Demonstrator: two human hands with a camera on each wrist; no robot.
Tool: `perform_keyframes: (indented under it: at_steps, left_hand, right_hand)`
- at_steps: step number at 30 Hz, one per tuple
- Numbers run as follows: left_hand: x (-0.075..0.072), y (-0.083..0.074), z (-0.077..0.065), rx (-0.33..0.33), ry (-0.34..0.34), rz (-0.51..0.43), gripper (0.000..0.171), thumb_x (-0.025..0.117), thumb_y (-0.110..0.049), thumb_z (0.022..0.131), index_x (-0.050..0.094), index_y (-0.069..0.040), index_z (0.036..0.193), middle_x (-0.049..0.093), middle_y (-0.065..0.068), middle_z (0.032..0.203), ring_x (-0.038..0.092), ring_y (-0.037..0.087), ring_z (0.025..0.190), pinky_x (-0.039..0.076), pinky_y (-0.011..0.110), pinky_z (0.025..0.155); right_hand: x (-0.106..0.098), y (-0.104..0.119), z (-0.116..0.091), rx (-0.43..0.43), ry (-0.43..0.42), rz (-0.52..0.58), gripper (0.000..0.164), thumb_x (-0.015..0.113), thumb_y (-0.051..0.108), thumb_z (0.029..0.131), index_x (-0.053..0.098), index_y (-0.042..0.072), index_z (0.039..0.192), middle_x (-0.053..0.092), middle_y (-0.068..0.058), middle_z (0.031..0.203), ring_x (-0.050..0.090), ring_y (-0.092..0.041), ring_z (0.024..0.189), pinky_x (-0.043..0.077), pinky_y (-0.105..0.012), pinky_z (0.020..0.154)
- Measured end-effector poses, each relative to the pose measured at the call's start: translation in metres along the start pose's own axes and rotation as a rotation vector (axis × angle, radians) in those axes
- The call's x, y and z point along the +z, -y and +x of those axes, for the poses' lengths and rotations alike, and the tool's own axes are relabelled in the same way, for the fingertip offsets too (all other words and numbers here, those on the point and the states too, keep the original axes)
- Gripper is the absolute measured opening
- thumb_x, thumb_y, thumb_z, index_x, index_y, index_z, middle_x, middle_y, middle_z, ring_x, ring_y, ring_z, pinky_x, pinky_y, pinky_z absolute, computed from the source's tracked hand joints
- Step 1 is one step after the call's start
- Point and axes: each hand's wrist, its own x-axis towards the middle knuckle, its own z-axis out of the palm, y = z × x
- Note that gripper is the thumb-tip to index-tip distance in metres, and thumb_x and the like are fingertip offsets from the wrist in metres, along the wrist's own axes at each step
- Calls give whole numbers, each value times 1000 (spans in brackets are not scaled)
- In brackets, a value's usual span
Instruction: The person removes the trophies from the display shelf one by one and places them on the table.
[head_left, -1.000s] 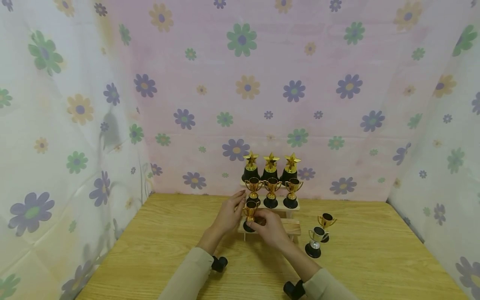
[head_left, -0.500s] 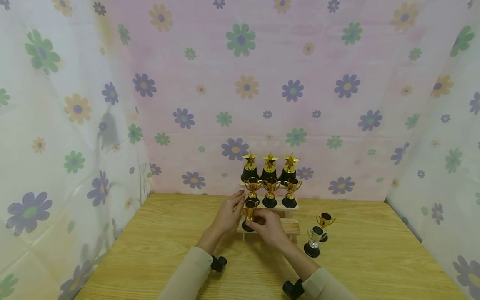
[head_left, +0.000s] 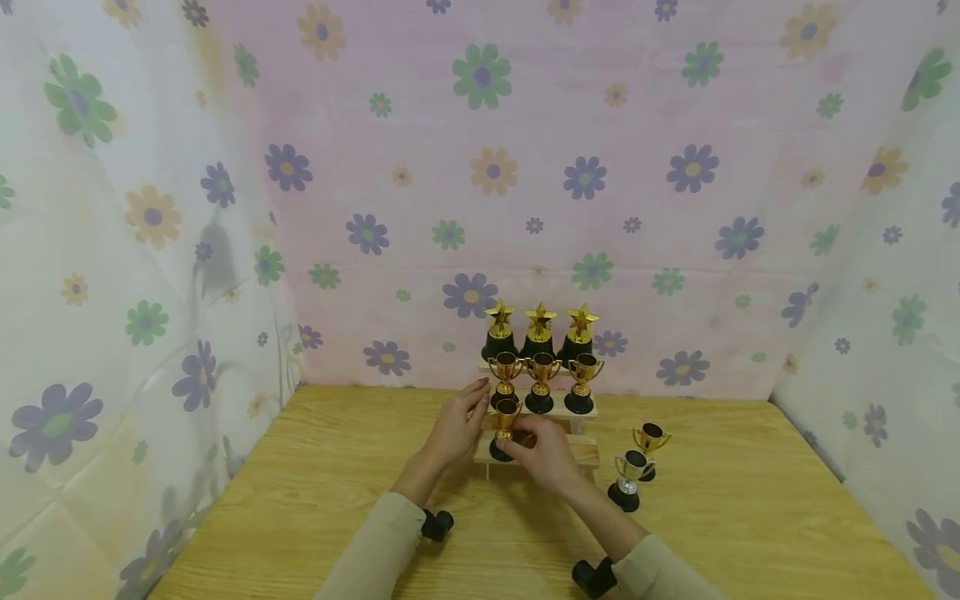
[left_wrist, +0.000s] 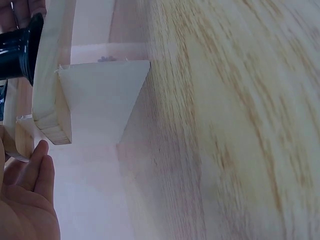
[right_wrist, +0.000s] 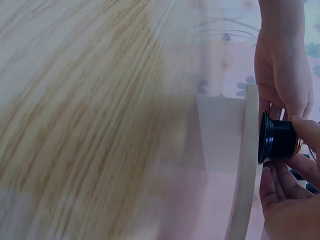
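A small gold trophy cup with a black base (head_left: pixel 503 448) stands at the left end of the lowest step of a wooden stand (head_left: pixel 585 452). My right hand (head_left: pixel 551 457) pinches that trophy cup between thumb and fingers; in the right wrist view the black base (right_wrist: pixel 280 139) is upright against the step, or nearly so. My left hand (head_left: pixel 453 429) lies along the stand's left side with its fingers fairly straight. In the left wrist view its fingertips (left_wrist: pixel 42 162) are at the end of a step behind the lowest one; whether they press it I cannot tell.
Three gold cups, among them the middle one (head_left: pixel 542 383), line the middle step. Three star trophies, including the right one (head_left: pixel 582 333), fill the top step. On the table (head_left: pixel 720 517) at right stand a silver cup (head_left: pixel 628 481) and another gold cup (head_left: pixel 651 442).
The pinched trophy cup has shifted slightly to the right along the lowest step, together with my right hand. My left hand has stayed beside the stand.
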Motion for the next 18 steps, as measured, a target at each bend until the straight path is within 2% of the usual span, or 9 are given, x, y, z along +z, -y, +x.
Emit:
perform_keyframes:
  at_steps: [9,13,18]
  left_hand:
    - [0,2,1,2,-3,-2,40,48,-13,110,54,13,140,48,26,151,52,39,135,52,46,105]
    - [1,3,1,8,-4,11,40,48,-14,110,54,12,140,49,26,151,53,39,134,53,46,104]
    - [1,3,1,-1,-4,16,40,48,-14,110,54,12,141,48,26,152,53,38,135,52,46,104]
  right_hand:
    - [-10,3,-3,31,13,9,10,80,18,91,77,11,98,73,1,93,67,-15,80,56,-25,68]
    - [-14,7,-5,27,13,8,11,80,18,90,77,9,97,73,-1,93,68,-20,81,56,-24,67]
    - [-19,10,-7,-8,23,12,9,80,15,91,77,9,95,72,-1,93,67,-19,82,57,-23,67]
